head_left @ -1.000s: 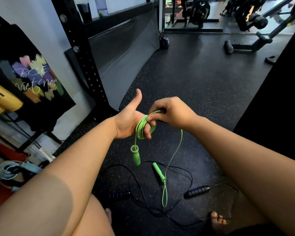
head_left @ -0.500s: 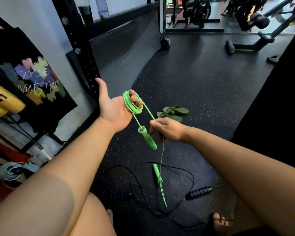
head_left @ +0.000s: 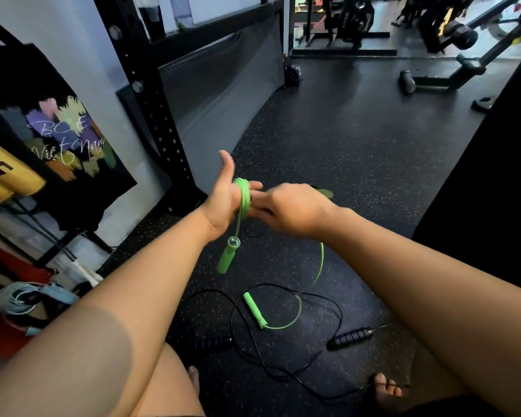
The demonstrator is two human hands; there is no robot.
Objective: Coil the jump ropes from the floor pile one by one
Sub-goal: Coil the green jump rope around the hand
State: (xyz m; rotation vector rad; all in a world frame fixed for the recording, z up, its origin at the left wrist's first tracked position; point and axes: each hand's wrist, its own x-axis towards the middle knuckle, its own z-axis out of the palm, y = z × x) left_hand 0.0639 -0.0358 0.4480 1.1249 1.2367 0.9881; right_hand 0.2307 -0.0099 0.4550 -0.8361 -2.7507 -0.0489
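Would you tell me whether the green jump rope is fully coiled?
Partly coiled: the green jump rope loops round the left hand, one handle dangles below, but the other handle and loose cord lie on the floor.

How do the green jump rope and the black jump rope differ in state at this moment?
The green jump rope is partly wound round the fingers of the left hand, its cord held by the right hand; the black jump rope lies loose on the floor, untouched. One green handle dangles in mid-air; both black handles lie down. Shared: each has cord and a handle on the floor.
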